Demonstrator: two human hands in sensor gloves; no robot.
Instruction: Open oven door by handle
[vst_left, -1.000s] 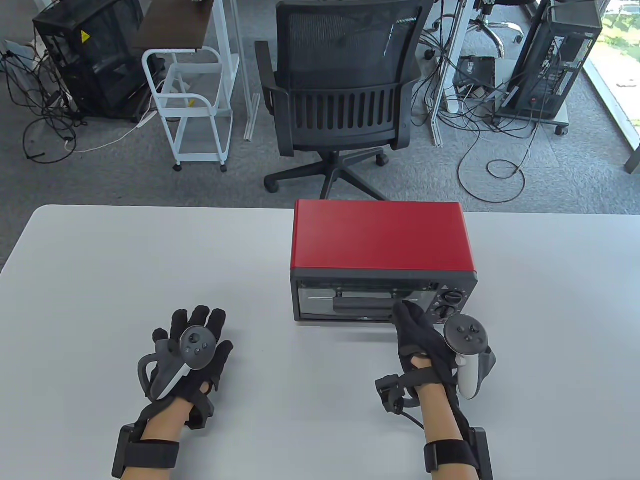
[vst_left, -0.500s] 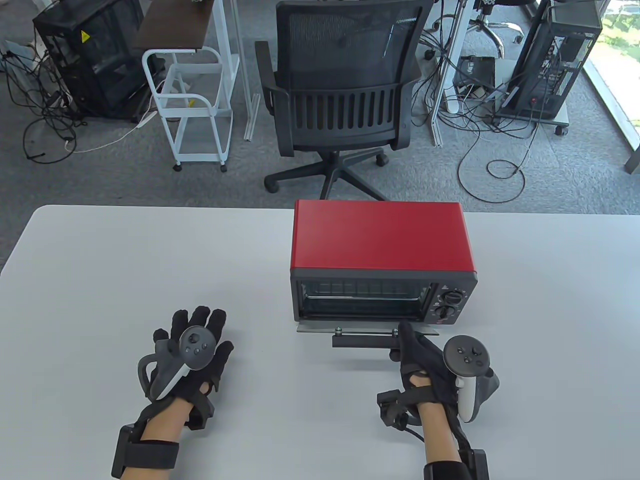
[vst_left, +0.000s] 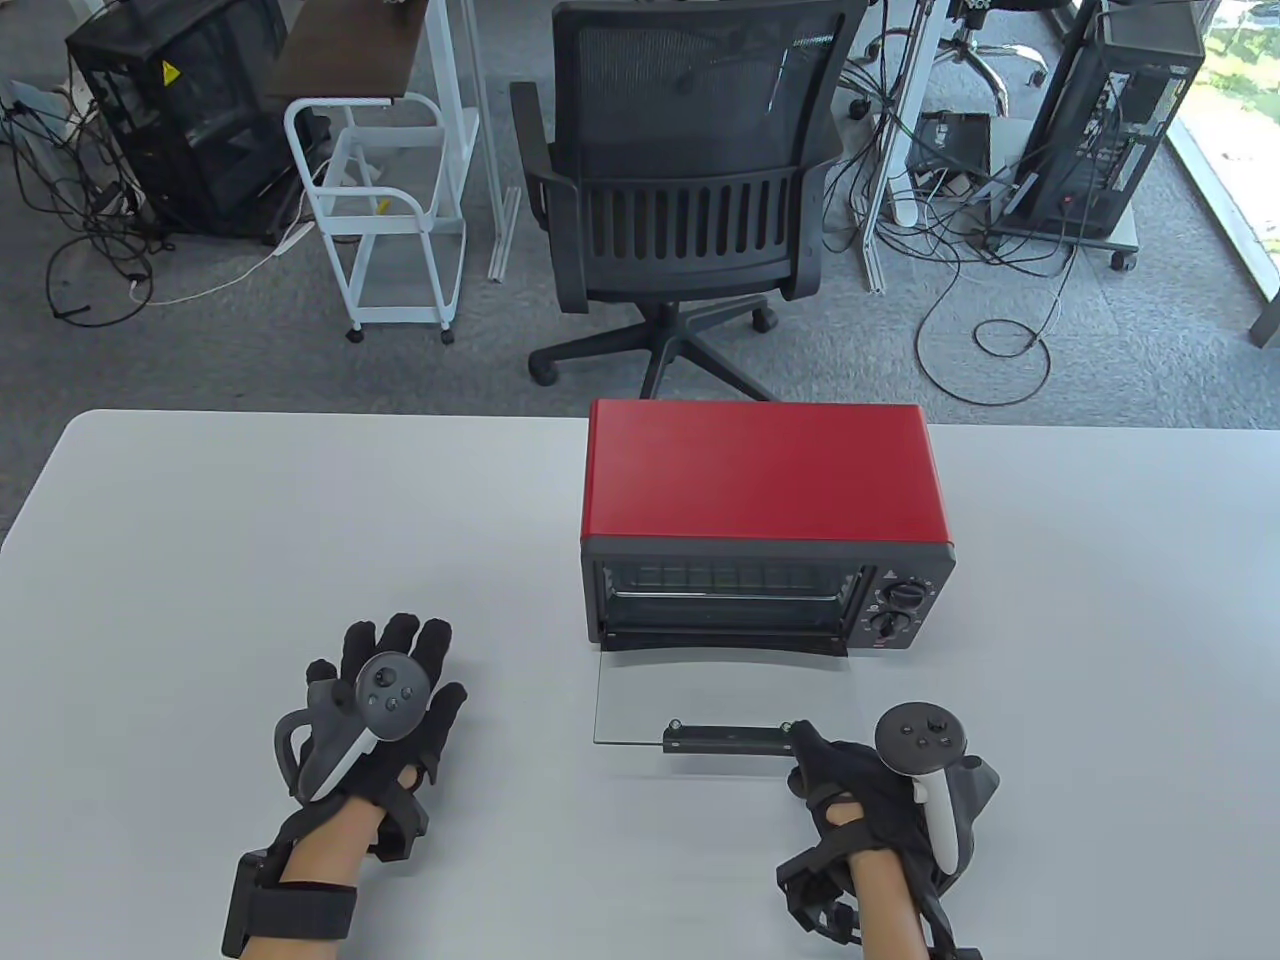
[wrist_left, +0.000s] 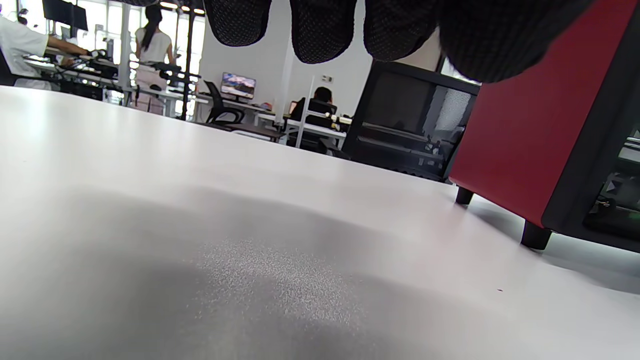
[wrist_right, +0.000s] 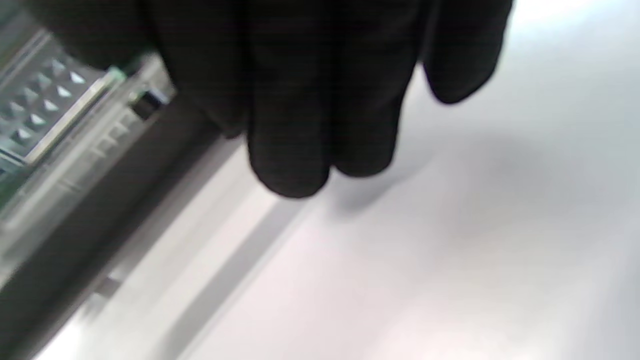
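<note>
The red toaster oven (vst_left: 765, 480) stands at the table's middle right. Its glass door (vst_left: 720, 690) lies folded down flat toward me, and the rack inside shows. The black handle (vst_left: 725, 740) runs along the door's near edge. My right hand (vst_left: 810, 760) grips the right end of the handle, thumb on top. In the blurred right wrist view its fingers (wrist_right: 300, 100) hang beside the dark handle (wrist_right: 90, 210). My left hand (vst_left: 395, 650) rests flat on the table left of the oven, fingers spread and empty. The left wrist view shows the oven's red side (wrist_left: 520, 130).
The white table (vst_left: 300, 520) stretches left of the oven. The oven's two knobs (vst_left: 900, 610) sit on its right front. A black office chair (vst_left: 690, 170) stands beyond the table's far edge, with a white cart (vst_left: 385, 210) to its left.
My right hand has pulled the handle down and toward me. The door has swung from shut, through half open, to lying flat. The left hand has not moved.
</note>
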